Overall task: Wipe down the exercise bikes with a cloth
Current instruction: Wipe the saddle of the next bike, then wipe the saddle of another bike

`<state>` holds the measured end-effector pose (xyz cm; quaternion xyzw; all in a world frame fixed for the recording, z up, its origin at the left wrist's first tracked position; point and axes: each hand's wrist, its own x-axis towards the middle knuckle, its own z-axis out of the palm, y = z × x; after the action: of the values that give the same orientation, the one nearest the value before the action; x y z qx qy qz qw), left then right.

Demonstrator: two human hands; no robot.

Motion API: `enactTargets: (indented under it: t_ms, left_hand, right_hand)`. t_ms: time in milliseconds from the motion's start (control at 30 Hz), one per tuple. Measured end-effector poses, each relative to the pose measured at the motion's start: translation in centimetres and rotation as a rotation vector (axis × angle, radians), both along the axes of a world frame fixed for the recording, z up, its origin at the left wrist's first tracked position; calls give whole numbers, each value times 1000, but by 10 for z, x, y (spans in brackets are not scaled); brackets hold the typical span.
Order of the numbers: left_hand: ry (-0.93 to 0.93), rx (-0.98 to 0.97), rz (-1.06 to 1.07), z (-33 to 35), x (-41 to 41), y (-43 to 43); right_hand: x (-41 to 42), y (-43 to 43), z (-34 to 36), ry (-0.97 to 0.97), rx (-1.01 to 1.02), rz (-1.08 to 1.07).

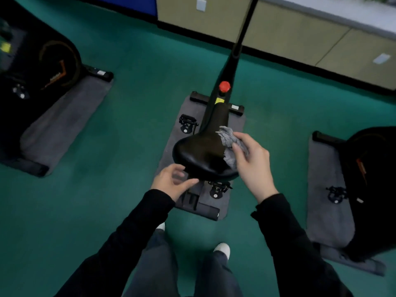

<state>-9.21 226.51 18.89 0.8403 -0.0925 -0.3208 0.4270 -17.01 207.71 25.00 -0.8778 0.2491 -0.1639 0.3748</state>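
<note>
A black exercise bike stands in front of me, its glossy black saddle (199,151) in the middle of the view. My right hand (251,161) grips a grey cloth (228,144) and holds it against the saddle's right side. My left hand (173,183) hovers at the saddle's rear left edge, fingers loosely spread and holding nothing. The bike's frame (230,67) runs away from me, with a red knob (224,86) on it. Both pedals (187,123) stick out below the saddle.
The bike sits on a grey mat (171,159) on green flooring. Another bike on a mat (42,78) stands at the left, and a third (364,189) at the right. A beige wall panel (300,39) runs along the back. My shoes (222,249) are close behind the mat.
</note>
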Motion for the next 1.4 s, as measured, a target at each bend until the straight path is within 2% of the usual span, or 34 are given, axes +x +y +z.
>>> enactTargets:
  t_ms: [367, 567, 667, 833, 1133, 1400]
  left_hand:
    - [-460, 104, -682, 54, 66, -3]
    - [-590, 260, -905, 72, 41, -23]
    - [-686, 286, -998, 81, 2, -45]
    - [-730, 232, -1114, 93, -84, -87]
    - [-807, 54, -1356, 104, -292, -160]
    - [-875, -56, -1522, 114, -410, -218]
  right_hand:
    - [-55, 36, 16, -93, 276, -554]
    - [-123, 47, 25, -164, 350, -743]
    - [-172, 34, 32, -228, 359, -846]
    - [-277, 12, 48, -309, 281, -999]
    - [-472, 6, 66, -332, 268, -1232]
    - [-594, 19, 64, -413, 207, -1458]
